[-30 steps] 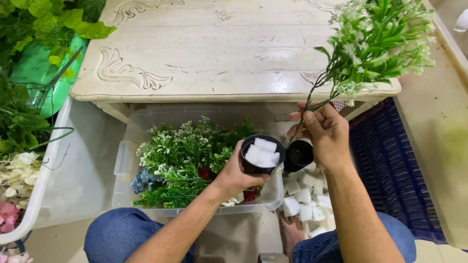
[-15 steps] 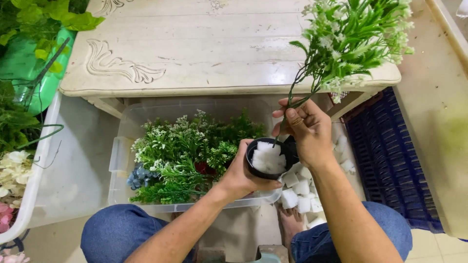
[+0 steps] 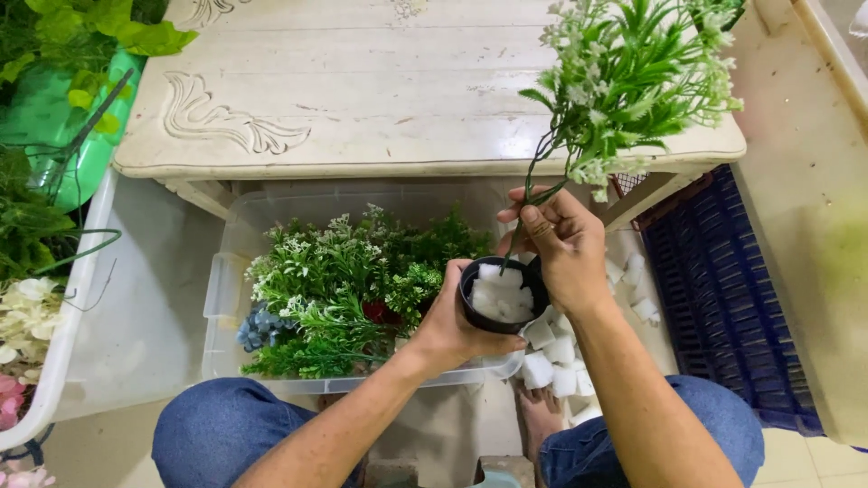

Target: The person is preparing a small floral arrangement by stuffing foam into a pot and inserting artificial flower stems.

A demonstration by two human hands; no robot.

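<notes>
A seated person, seen from above, works over a clear plastic bin (image 3: 226, 271) set on the floor between their knees. The left hand (image 3: 457, 321) wraps its grip around a small black pot (image 3: 503, 295), fingers curled about the side and bottom, holding it upright just above the bin's right half. White foam blocks (image 3: 499, 294) fill the pot's mouth. The right hand (image 3: 561, 248) pinches the stems of a sprig of artificial greenery (image 3: 633, 77) between thumb and fingers, the grip pressed tight on the thin stalks; the sprig's leafy head with tiny white blossoms rises up and to the right, over the edge of the pale carved worktop (image 3: 362, 81). The stem ends point down toward the pot, just beside its far rim; whether they touch the foam cannot be told. Inside the bin lie more green sprigs (image 3: 344, 289) with white flowers, a bluish cluster (image 3: 260, 327) at the left and a dark red bit near the middle. Loose white foam cubes (image 3: 556, 352) are heaped at the bin's right end, under the pot. A dark blue crate (image 3: 714, 298) stands to the right.
</notes>
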